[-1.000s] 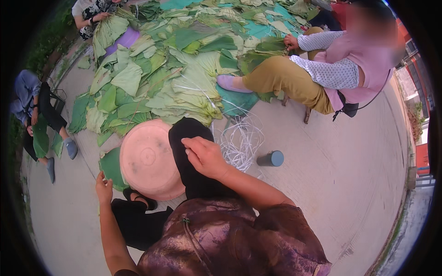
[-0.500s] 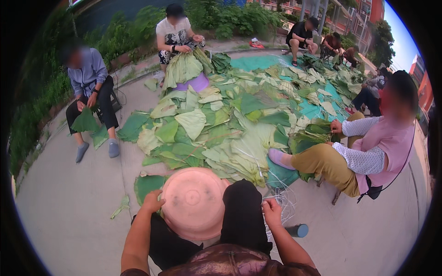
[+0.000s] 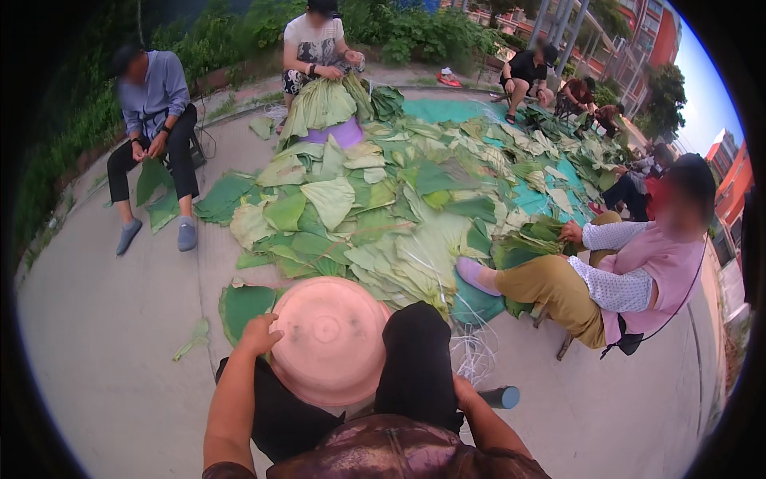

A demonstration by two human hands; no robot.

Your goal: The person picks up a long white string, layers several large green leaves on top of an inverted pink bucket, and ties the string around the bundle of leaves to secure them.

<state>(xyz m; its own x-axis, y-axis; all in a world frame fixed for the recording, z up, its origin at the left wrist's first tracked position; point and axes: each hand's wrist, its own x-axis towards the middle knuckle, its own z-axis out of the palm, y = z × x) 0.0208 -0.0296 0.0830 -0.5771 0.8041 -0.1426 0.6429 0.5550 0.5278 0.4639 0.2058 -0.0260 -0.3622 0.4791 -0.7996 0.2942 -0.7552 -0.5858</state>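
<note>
Between my knees sits a pink round basin (image 3: 327, 339), bottom side up. My left hand (image 3: 259, 335) is at its left rim, fingers curled against the edge. Beside my right thigh, my right hand (image 3: 464, 391) hangs low, its fingers mostly hidden by the black trouser leg. Loose white string (image 3: 475, 351) lies in a tangle just ahead of that hand, and a blue-grey cylinder (image 3: 501, 397) lies or stands close to its right. A dark green leaf (image 3: 243, 311) lies on the ground beyond my left hand.
A wide heap of large green leaves (image 3: 375, 215) spreads ahead over a teal sheet (image 3: 455, 109). A person in pink (image 3: 654, 247) sits close on the right; others sit around the heap. A purple basin (image 3: 341, 132) stands under leaves at the far side.
My right hand has dropped from above the string, beside my knee, back to my right thigh. My left hand stays at the basin's rim. The whole view has shifted slightly.
</note>
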